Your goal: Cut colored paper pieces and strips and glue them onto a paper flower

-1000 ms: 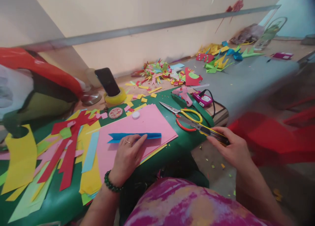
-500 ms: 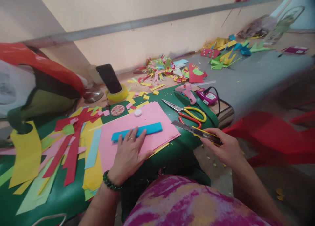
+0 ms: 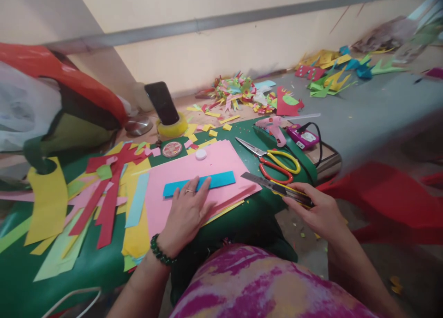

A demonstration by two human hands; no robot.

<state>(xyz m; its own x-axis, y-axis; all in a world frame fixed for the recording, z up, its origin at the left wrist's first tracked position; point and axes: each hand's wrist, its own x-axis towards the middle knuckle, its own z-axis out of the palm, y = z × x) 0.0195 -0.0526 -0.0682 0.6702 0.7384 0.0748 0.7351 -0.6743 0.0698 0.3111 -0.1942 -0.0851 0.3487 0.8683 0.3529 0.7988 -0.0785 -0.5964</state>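
The left grip [image 3: 187,219], flat and loosely spread, rests across the middle of a blue strip [image 3: 221,179] lying on pink sheets [image 3: 221,154]. The right grip [image 3: 311,207] wraps a cutter [image 3: 277,189], blade tip just beyond the strip's right end.

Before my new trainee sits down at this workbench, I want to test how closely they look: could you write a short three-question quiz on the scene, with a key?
1. True or false: the left hand is touching the bright-blue paper strip.

2. What is the right hand holding?
A) a pink plastic glue gun
B) a black-and-yellow utility knife with its metal blade showing
C) a dark rectangular phone

3. Fill in the colour: the small, round white disc lies on large paper sheets that are ____.

Key: 1 true; 2 B; 3 pink.
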